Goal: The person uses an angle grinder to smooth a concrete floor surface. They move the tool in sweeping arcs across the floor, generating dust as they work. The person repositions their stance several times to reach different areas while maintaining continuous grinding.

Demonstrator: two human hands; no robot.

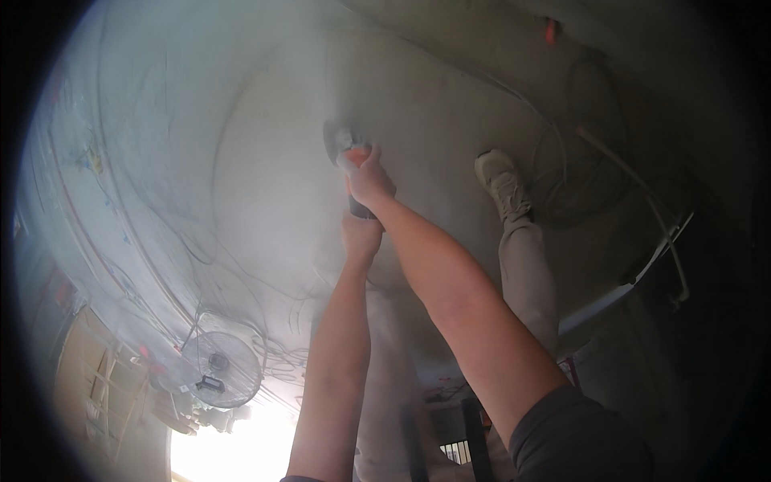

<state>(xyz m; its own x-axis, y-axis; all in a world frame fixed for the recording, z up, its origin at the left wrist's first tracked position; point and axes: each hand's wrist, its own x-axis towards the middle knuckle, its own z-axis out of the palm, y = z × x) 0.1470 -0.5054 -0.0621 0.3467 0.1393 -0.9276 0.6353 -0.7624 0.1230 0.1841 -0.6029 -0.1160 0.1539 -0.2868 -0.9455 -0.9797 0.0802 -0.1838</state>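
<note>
Closest to camera: bare right forearm with dark sleeve, and left forearm, both running up from lower edge to the fingers. Grey floor spreads all round the fingers; pale dust hazes it, streaking away ahead of them. Right of fingers, lower: light trouser leg. Far right of fingers: pale hose. Well below-left of fingers: round fan. Right of fingers, nearer: beige shoe. Orange-and-black grinder sits in the fingers: right hand wrapped round it just behind the head, left hand closed on the rear part. Dark disc just left of right fingertips; floor contact, can't tell. Far up-right of fingers: small orange item, kind unclear.
</note>
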